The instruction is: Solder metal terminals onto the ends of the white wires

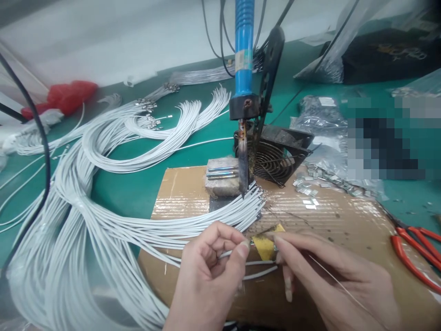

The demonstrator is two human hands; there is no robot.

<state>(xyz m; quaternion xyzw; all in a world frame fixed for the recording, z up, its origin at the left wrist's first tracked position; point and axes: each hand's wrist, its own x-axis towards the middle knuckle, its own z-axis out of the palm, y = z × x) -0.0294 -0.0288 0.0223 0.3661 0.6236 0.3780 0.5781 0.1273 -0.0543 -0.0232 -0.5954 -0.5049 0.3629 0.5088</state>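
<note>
- Left hand (213,271): thumb and finger pinched together, but what's inside is hidden.
- Right hand (330,271): by the yellow piece (264,248); can't tell its grip.

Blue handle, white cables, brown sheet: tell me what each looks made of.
Blue handle: probably hard plastic, glossy, from its molded ribs and even color.
White cables: smooth, satin plastic-like covering, possibly silicone, bending in soft curves; the core is hidden.
Brown sheet: corrugated cardboard, from its ridges; the shine might be tape or film.
</note>
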